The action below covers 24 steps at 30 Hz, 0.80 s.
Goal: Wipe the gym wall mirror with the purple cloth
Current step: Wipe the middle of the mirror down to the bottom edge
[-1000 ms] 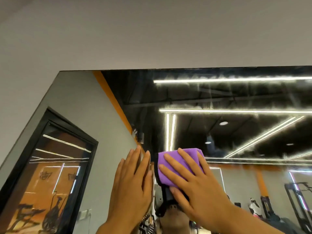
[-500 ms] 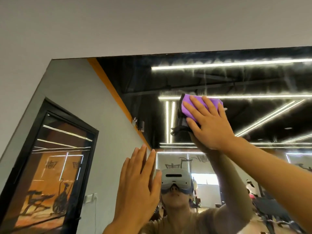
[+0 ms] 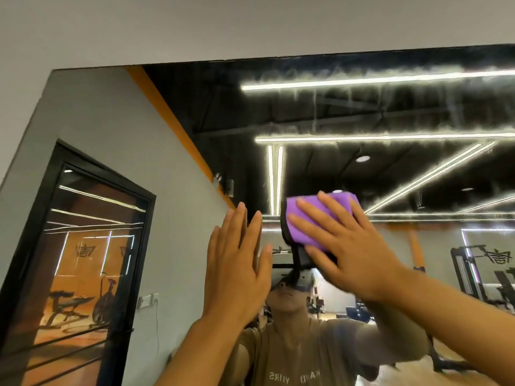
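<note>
Right hand (image 3: 354,252) is flat w/ fingers spread & straight, palm pressing the purple cloth (image 3: 320,215) onto the mirror (image 3: 376,107); no curl round it, just pushing. Left hand (image 3: 237,266) is open too, fingers straight & close together, pointing up, flat at the glass just left of the cloth; it holds nothing, and whether it actually touches the glass can't be told. Cloth is folded into a thick pad, bright purple, w/ a dark edge or underside showing at its left & bottom; most of it sits under the right fingers, top & left parts sticking out past the fingertips. It lies abt mid-frame, right of the left hand, apart from it by a narrow gap. Reflection shows a person in a tan T-shirt (image 3: 301,355) w/ mirrored pale lettering across the chest, too reversed & small to read for sure. Mirror has streaky haze along the reflected strip lights (image 3: 376,80) near the top. Mirror also shows a black ceiling, a gray wall w/ an orange stripe (image 3: 178,129), a black-framed door (image 3: 83,260) w/ exercise bikes behind it, a wall switch (image 3: 147,300), and gym machines at far right w/ some wall characters that can't be read. Above the mirror is plain gray wall (image 3: 195,23).
</note>
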### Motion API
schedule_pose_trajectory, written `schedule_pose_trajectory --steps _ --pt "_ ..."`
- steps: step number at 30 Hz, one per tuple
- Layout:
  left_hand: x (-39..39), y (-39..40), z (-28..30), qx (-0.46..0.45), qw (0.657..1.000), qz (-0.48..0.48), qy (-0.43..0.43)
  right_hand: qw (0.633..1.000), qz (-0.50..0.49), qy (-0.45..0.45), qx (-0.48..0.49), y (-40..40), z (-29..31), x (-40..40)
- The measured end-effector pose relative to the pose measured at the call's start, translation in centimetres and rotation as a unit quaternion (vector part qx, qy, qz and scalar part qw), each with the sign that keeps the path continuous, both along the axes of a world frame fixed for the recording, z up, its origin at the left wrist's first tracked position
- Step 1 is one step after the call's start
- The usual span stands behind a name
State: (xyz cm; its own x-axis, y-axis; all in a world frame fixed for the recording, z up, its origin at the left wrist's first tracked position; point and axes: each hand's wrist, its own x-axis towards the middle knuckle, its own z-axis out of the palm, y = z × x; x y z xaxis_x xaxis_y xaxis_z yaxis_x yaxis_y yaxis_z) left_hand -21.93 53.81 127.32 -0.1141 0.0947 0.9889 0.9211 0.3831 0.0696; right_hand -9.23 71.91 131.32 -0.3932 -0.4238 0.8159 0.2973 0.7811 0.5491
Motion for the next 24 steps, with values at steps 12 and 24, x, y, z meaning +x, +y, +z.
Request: schedule_pose_trajectory --steps 12,24 --pt "1.4 2.4 -0.2 0.02 0.999 0.023 -0.013 0.993 -0.01 0.082 -0.089 -0.7 4.5 -0.6" --pt "2.3 3.9 -0.4 0.024 0.994 0.107 -0.023 0.999 -0.001 0.04 -0.005 4.4 0.3 2.8"
